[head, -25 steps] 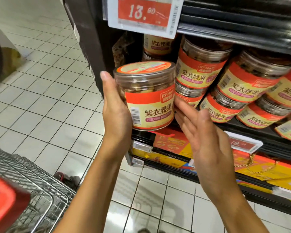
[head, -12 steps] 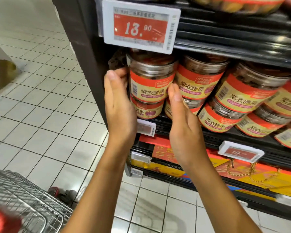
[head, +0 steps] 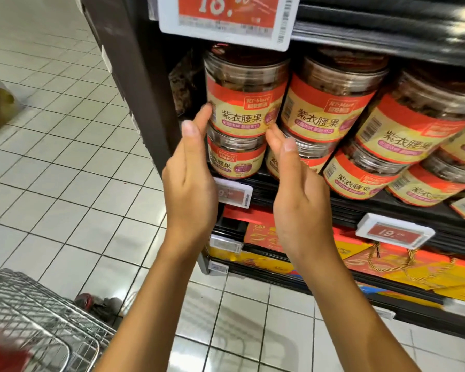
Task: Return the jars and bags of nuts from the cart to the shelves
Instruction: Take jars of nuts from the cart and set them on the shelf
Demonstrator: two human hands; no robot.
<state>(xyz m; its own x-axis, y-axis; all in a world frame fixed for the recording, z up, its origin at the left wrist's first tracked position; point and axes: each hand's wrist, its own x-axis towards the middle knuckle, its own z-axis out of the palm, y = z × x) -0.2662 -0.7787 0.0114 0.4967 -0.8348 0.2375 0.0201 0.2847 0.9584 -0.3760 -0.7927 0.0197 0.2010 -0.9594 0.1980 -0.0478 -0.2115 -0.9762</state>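
Now | left hand (head: pixel 191 183) flat, upright, touching top jar (head: pixel 246 103) | right hand (head: pixel 298 194) flat, just beside it

the scene is lit brightly and evenly from overhead. soft glare is seen on the white floor tiles (head: pixel 65 162) and on the dark shelf rail (head: pixel 387 20) above the jars (head: pixel 246 100); the recess behind them is left in shadow. the cart (head: pixel 38 318) and the right-hand edge are smeared by motion blur, and straight lines are bowed by wide-angle distortion.
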